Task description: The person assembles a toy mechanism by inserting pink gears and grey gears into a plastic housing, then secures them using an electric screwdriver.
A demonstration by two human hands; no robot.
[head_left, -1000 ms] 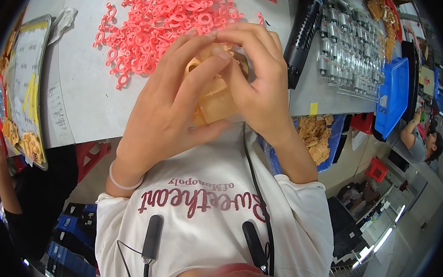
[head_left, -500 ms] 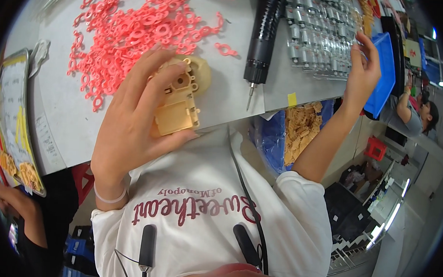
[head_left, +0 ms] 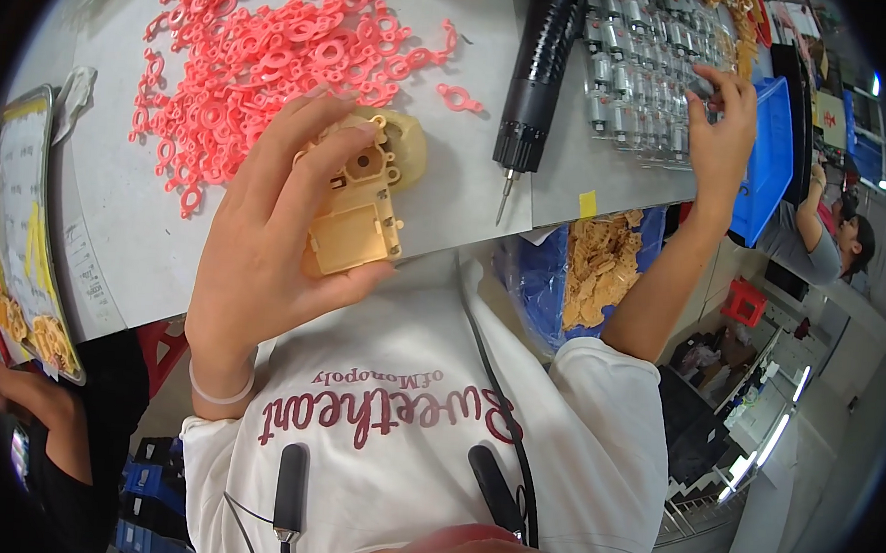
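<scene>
A cream-yellow plastic housing [head_left: 350, 242] with a rectangular recess and small screw lugs is gripped in my left hand [head_left: 265, 222], its thumb at the near edge and fingers over the far end. Part of the housing is hidden by those fingers. Against its far side sits a rounded pale-yellow block [head_left: 407, 152], on the table. My right hand [head_left: 723, 131] hovers at the right end of a clear tray of small silver motors [head_left: 624, 81]. Its fingers are curved and apart, and nothing shows between them.
Pink ring-shaped plastic parts [head_left: 263, 77] lie heaped at the far left. A black electric screwdriver [head_left: 528, 111] points toward me. Right of the motors is a blue tray [head_left: 770, 158]; below the table edge, a blue bin [head_left: 553, 282] holds tan parts. Another person's arm [head_left: 60, 417] shows at left.
My right hand has shifted left and a little lower, its fingers now over the motors' edge. The left hand keeps its hold on the housing, almost unmoved.
</scene>
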